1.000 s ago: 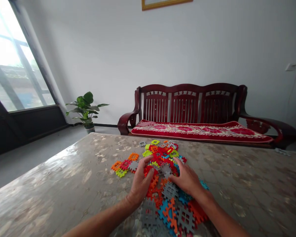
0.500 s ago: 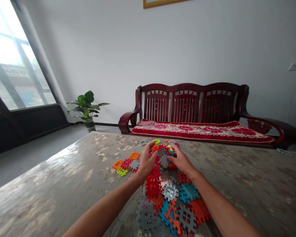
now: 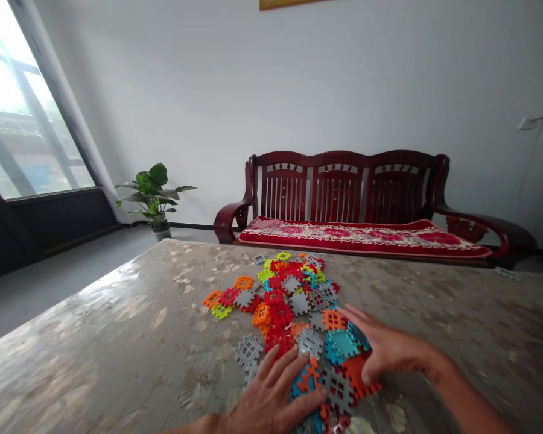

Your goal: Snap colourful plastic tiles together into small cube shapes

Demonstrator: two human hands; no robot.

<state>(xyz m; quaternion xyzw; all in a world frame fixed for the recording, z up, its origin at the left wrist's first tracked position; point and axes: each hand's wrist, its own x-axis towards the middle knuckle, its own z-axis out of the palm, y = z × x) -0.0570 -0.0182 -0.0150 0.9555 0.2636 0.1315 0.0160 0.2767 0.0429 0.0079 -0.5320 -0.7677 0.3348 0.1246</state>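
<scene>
Head view: I look down on a loose heap of flat, toothed pieces [image 3: 299, 303], stretching from the near middle of the tabletop [image 3: 117, 337] towards its far edge, with a smaller group around a plain grey piece [image 3: 244, 299] off to the left. My left grip [image 3: 274, 393] spreads over the near end, fingers apart and clamped on nothing I can see, the fingertips just short of or on a pale grey piece [image 3: 308, 342]; I cannot tell which. My right grip [image 3: 387, 348] sits at the heap's right side, thumb and fingers well apart. Its thumb is at the red-orange piece [image 3: 355, 367], and its fingers reach past the teal piece [image 3: 342, 342]; contact there is unclear.

I judge these pieces to be thin, light, stiff plastic, hard to break but smooth-faced, so a flat push probably makes them skate on the glossy cover. The teeth likely snag on neighbours, and a tug could drag several along. I favour pinching opposite toothed edges, or hooking the bars of an openwork one such as the dark grey piece [image 3: 339, 389]. Those flush with the cover look awkward to get under; a corner propped on another piece gives a better hold.
</scene>
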